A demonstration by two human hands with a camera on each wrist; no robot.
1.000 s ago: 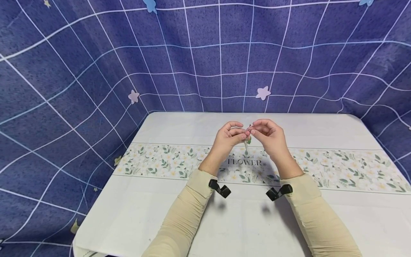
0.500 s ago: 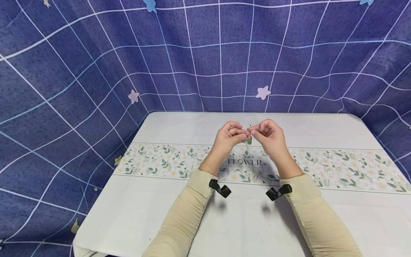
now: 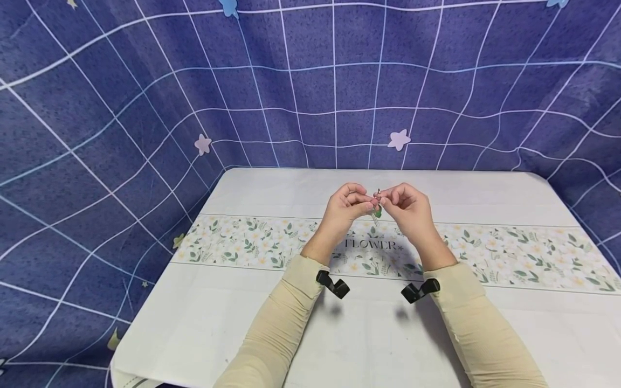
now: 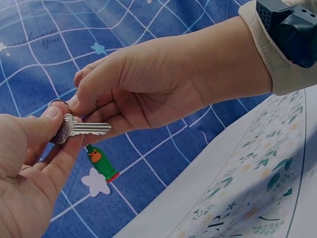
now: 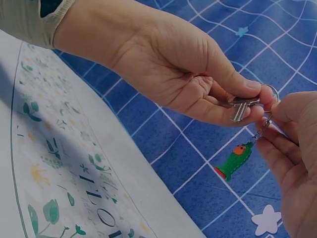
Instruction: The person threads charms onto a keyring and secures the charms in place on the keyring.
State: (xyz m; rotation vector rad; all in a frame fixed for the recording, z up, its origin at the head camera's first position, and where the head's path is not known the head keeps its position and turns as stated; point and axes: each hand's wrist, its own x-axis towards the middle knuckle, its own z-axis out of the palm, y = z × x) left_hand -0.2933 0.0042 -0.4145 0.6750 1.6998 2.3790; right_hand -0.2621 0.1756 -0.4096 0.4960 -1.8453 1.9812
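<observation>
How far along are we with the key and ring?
Looks done: the green charm hangs by its chain. Under way: the left hand pinches the key, the right hand grips the ring. Remaining: probably joining or separating key and ring; whether they're linked is hidden.

Head view was bright and even, light probably from above | soft shadows fell on the table (image 3: pixel 364 334) | curtain (image 3: pixel 271 89) grid lines bowed toward the edges | wrist views ran dimmer, bluer — shadow banded the floral runner (image 5: pixel 59 163) | key (image 4: pixel 91 129) glinted in left wrist view — tiny and indistinct from the head
</observation>
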